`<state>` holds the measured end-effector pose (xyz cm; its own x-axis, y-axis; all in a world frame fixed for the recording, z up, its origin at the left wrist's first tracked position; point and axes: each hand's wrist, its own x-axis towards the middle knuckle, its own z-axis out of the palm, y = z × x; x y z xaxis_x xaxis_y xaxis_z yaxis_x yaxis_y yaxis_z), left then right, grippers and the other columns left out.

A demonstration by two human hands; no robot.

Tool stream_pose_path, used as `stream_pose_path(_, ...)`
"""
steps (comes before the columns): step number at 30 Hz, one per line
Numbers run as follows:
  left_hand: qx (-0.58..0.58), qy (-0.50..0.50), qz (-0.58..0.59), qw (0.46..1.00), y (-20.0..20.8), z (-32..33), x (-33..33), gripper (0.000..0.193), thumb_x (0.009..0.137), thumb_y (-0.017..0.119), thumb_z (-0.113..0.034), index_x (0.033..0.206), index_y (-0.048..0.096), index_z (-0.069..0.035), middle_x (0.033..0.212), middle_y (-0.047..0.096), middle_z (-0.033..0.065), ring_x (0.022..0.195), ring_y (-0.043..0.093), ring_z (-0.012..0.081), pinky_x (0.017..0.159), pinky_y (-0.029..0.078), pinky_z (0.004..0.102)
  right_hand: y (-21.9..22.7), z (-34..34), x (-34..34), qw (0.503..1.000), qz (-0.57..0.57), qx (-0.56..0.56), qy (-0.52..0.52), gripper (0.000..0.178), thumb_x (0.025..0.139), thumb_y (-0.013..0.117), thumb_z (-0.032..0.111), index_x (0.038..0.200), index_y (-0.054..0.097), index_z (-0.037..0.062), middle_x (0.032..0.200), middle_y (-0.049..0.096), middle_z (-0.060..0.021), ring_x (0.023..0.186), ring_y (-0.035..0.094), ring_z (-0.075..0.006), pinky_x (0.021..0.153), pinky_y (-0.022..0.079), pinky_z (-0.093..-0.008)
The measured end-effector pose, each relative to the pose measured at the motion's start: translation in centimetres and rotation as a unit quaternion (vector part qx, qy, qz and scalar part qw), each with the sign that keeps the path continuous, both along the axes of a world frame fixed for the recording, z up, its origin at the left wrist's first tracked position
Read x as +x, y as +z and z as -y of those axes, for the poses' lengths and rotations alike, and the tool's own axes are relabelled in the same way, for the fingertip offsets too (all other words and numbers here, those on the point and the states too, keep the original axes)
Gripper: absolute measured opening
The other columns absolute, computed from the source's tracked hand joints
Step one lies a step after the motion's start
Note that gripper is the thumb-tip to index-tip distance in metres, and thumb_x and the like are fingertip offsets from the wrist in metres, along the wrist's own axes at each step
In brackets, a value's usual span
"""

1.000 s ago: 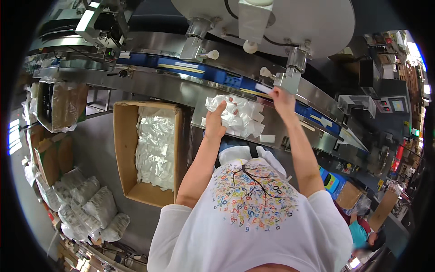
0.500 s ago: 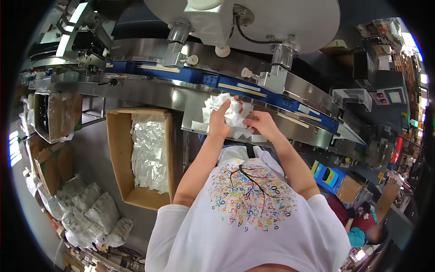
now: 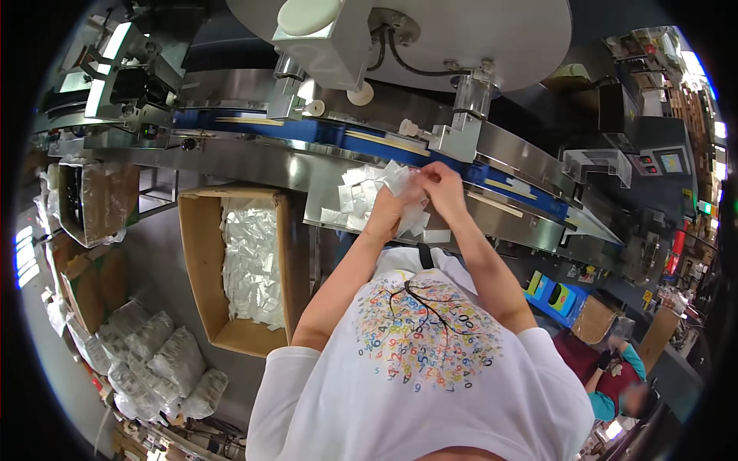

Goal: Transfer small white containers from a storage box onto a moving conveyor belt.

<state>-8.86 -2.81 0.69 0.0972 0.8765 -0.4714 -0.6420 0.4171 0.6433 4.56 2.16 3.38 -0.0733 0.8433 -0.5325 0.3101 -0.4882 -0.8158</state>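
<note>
Small white packets lie heaped on a steel ledge in front of me. My left hand is at the right side of this heap, its fingers curled around several packets and partly blurred. Close beside it, my right hand is raised at the edge of the conveyor, thumb and fingertips drawn together. Whatever those fingertips hold is too small and blurred to make out. The blue conveyor, with pale strips along it, runs just beyond both hands. One loose white packet rests at the ledge's near edge.
To the left stands an open cardboard box full of white packets. Bulging clear bags lie on the floor farther left. A large white round machine part overhangs the conveyor. At the right, another person works near a blue bin.
My right hand has moved up and away from me, toward the conveyor. My left hand has turned over and shifted slightly right. The heap has spread out, and the conveyor's pale strips have moved left.
</note>
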Motion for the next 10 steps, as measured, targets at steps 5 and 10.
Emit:
stream_pose_path(5,-0.107,-0.018,0.059,0.992,1.3,-1.2,-1.0,0.027,0.080,0.059,-0.008,0.106,0.055,-0.003,0.096,0.061,0.0083,0.081,0.061,0.0178,0.070,0.051,0.0304,-3.1,-4.1,5.4,0.924,0.225,0.300,0.079,0.034,0.070,0.068,0.017,0.099,0.058,0.0030,0.101,0.059,-0.0177,0.090,0.056,-0.0285,0.079,0.044,-0.0381)
stream_pose_path(10,0.108,-0.030,-0.181,0.977,-1.6,0.3,-0.8,0.028,0.080,0.061,-0.011,0.107,0.056,-0.003,0.097,0.062,0.0082,0.084,0.061,0.0199,0.073,0.051,0.0311,-2.6,-4.8,5.3,0.896,0.281,0.256,0.229,0.062,0.067,0.072,0.032,0.120,0.049,0.0100,0.121,0.048,-0.0195,0.113,0.042,-0.0397,0.098,0.032,-0.0406)
